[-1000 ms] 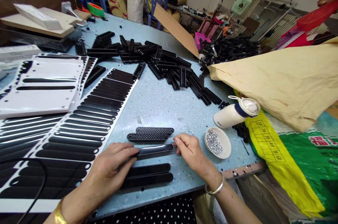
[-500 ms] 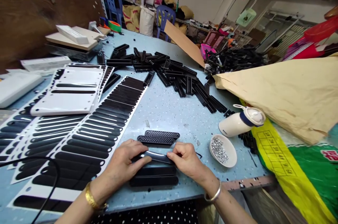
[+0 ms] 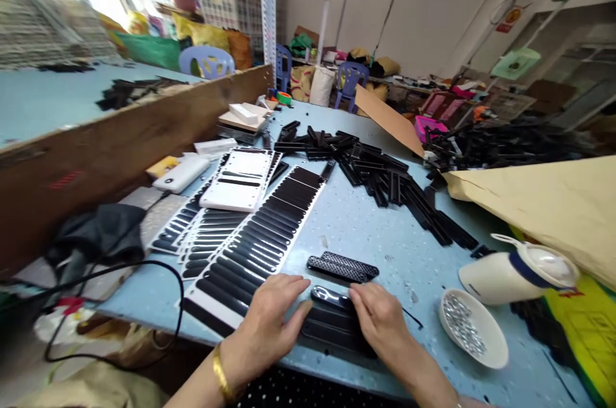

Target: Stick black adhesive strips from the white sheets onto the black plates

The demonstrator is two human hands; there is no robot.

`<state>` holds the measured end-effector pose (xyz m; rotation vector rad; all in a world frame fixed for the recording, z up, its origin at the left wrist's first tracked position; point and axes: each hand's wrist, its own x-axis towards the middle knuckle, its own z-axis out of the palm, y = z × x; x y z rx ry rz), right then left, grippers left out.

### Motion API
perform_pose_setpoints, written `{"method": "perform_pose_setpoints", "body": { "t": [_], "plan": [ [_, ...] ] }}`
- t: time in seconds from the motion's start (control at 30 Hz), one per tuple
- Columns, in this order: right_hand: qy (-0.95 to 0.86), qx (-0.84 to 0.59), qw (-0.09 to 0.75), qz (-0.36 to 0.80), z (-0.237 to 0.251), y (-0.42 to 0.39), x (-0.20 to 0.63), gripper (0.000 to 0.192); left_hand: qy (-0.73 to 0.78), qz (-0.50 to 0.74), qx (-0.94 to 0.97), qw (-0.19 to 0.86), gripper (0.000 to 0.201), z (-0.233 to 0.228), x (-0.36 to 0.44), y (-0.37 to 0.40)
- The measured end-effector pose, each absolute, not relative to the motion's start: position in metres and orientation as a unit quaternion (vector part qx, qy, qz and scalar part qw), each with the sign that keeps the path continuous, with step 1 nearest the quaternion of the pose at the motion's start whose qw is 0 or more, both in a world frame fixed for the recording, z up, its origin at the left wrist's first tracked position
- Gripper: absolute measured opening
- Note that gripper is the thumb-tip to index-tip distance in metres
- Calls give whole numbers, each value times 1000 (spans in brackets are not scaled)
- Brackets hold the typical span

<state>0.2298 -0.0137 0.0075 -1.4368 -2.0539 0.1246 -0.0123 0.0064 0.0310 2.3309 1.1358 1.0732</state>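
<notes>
In front of me lies a glossy black strip (image 3: 330, 296) with rounded ends, with plain black strips (image 3: 332, 331) side by side just below it. My left hand (image 3: 276, 308) is off its left end, thumb and fingers apart with nothing between them. The fingers of my right hand (image 3: 380, 318) are together on the strip's right end, partly hiding it. Just beyond are two black pieces with a lattice surface (image 3: 344, 265). Left of my hands, a white backing sheet (image 3: 250, 254) carries rows of black adhesive strips.
A white bowl of small metal parts (image 3: 474, 331) and a cream bottle (image 3: 517, 276) stand at right. Black plastic pieces (image 3: 370, 164) are heaped across the back. At left are a white power bank (image 3: 181, 174), a black cable (image 3: 180, 305) and a wooden partition (image 3: 144, 138).
My left hand has let go of the glossy strip's left end and opened. My right hand stays at its right end. The view has swung left, showing more beyond the partition.
</notes>
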Motion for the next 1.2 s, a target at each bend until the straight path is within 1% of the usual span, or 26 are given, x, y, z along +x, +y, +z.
{"method": "perform_pose_setpoints", "body": {
  "t": [0.07,0.1,0.17,0.2,0.23,0.27,0.3,0.33,0.37,0.43,0.47,0.5,0.57,0.63,0.7,0.77,0.83,0.9,0.97,1.0,1.07,1.2],
  "plan": [
    [-781,-501,373,4,14,-22,227,16,426,412,800,92,24,30,-47,-8],
    [-785,-477,396,-4,17,-26,221,15,453,418,785,60,23,29,-66,-15],
    [-805,-425,414,20,24,-35,197,19,520,431,738,-1,15,24,-107,-30],
    [-818,-398,412,49,28,-39,179,21,559,426,712,-14,11,22,-125,-37],
    [-829,-373,408,81,30,-41,159,21,601,412,685,-5,11,21,-141,-44],
    [-835,-352,408,109,31,-43,136,19,643,398,654,14,14,20,-154,-50],
    [-844,-344,386,143,31,-43,113,17,681,385,621,45,17,19,-163,-56],
    [-853,-346,354,166,29,-42,91,19,711,381,584,87,19,19,-169,-60],
    [-859,-359,317,178,26,-40,71,27,731,391,539,146,21,19,-171,-64],
    [-874,-380,254,161,15,-36,40,41,733,429,445,284,28,17,-170,-70],
    [-883,-379,237,145,9,-35,30,41,720,447,404,344,33,15,-167,-74],
    [-890,-372,228,132,2,-35,25,35,707,455,375,391,39,13,-163,-77],
    [-893,-354,250,123,-10,-40,25,21,684,464,327,459,48,9,-155,-86],
    [-882,-341,296,134,-16,-51,35,20,632,491,269,536,51,8,-149,-94],
    [-875,-328,326,140,-15,-64,49,22,552,527,214,609,45,8,-144,-98],
    [-882,-313,322,140,-8,-75,62,21,502,543,193,645,35,9,-141,-97],
    [-884,-308,319,149,0,-79,69,23,497,538,184,656,29,7,-138,-94],
    [-868,-315,345,169,6,-76,70,23,501,530,177,661,28,5,-135,-91],
    [-846,-330,378,177,7,-67,65,13,502,524,175,665,27,3,-132,-91],
    [-840,-336,389,175,6,-62,60,13,499,521,175,670,26,3,-130,-92],
    [-837,-344,392,166,1,-54,51,21,488,519,173,680,26,4,-126,-96],
    [-836,-370,366,173,-13,-54,39,32,472,527,176,685,27,3,-120,-100]
  ]
}}
